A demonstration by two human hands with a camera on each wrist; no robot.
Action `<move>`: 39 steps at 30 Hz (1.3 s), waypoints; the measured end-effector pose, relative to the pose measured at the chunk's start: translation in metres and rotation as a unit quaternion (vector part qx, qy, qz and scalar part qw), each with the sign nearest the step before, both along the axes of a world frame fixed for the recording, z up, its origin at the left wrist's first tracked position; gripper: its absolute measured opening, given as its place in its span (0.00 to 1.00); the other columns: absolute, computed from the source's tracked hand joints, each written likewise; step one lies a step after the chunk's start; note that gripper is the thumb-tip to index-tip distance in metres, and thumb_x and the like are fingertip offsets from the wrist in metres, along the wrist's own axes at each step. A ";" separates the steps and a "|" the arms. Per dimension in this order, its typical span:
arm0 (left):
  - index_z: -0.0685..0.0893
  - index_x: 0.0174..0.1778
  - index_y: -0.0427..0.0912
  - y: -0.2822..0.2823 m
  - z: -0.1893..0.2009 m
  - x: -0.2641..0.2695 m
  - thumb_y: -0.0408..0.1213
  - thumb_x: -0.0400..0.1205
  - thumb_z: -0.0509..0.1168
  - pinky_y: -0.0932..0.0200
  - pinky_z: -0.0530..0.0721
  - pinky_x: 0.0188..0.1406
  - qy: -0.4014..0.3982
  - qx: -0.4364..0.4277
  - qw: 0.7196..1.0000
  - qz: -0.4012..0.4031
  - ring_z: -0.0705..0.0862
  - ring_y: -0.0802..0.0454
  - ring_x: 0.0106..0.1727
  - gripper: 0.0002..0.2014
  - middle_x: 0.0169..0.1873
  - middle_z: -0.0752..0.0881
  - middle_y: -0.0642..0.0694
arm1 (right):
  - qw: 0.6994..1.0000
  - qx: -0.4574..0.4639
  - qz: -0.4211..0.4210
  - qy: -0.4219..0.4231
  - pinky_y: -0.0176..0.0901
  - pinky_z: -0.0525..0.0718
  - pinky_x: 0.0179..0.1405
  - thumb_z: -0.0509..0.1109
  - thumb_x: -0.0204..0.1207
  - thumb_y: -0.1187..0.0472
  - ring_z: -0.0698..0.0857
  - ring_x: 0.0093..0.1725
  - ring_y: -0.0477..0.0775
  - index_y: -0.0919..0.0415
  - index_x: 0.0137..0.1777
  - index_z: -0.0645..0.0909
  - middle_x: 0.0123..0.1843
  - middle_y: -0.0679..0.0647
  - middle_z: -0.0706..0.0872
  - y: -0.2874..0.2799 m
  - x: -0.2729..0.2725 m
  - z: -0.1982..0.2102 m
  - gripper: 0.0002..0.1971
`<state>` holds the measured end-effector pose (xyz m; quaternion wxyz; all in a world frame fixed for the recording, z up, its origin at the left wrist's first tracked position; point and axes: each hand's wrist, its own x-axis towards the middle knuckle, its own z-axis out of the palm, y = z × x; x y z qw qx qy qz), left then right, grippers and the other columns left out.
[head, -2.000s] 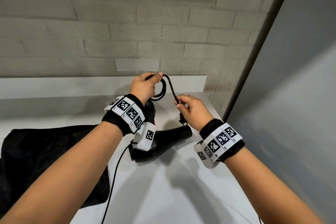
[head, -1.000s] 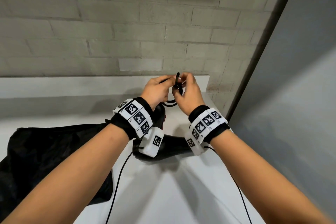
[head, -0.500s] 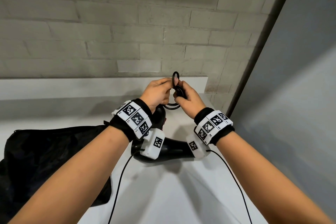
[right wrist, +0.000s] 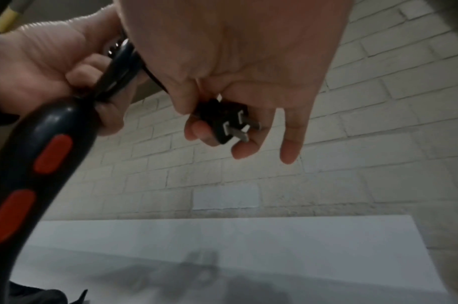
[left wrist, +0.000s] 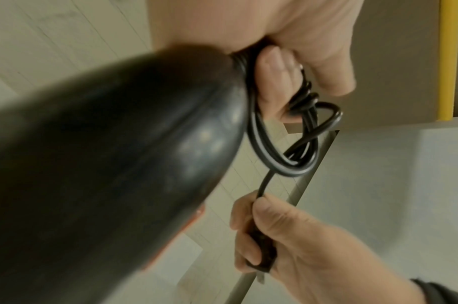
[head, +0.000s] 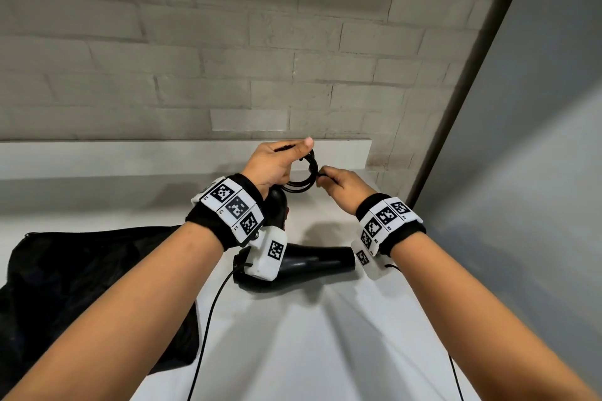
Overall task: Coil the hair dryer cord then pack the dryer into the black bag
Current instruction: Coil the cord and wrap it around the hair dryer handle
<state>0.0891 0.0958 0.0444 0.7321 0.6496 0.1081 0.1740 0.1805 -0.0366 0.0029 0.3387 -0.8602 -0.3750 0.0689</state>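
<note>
Up above the white table point(head: 293, 352), the left hand point(head: 272, 164) holds the hair dryer point(head: 312, 262) by the top of its handle, its fingers point(left wrist: 272, 82) curled round the gathered loops of the black cord point(head: 304, 181). Just to its right, the right hand point(head: 342, 184) pinches the plug point(right wrist: 224, 120) between thumb and fingertips, its prongs facing the brick wall point(head: 228, 42), while the two outer fingers hang loose. A short stretch of cord runs from the coil to the plug. The dryer's barrel points right, seemingly just above the table. The black bag point(head: 81, 286) lies flat at the near left, partly under the left forearm.
</note>
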 end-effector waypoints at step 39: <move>0.69 0.18 0.48 0.001 -0.007 0.011 0.36 0.72 0.73 0.65 0.59 0.16 0.016 0.110 0.993 0.039 0.61 0.60 0.12 0.21 0.09 0.64 0.57 | 0.956 0.031 -0.143 -0.256 0.45 0.75 0.44 0.55 0.81 0.57 0.83 0.51 0.64 0.61 0.54 0.80 0.50 0.60 0.88 0.002 -0.051 0.070 0.14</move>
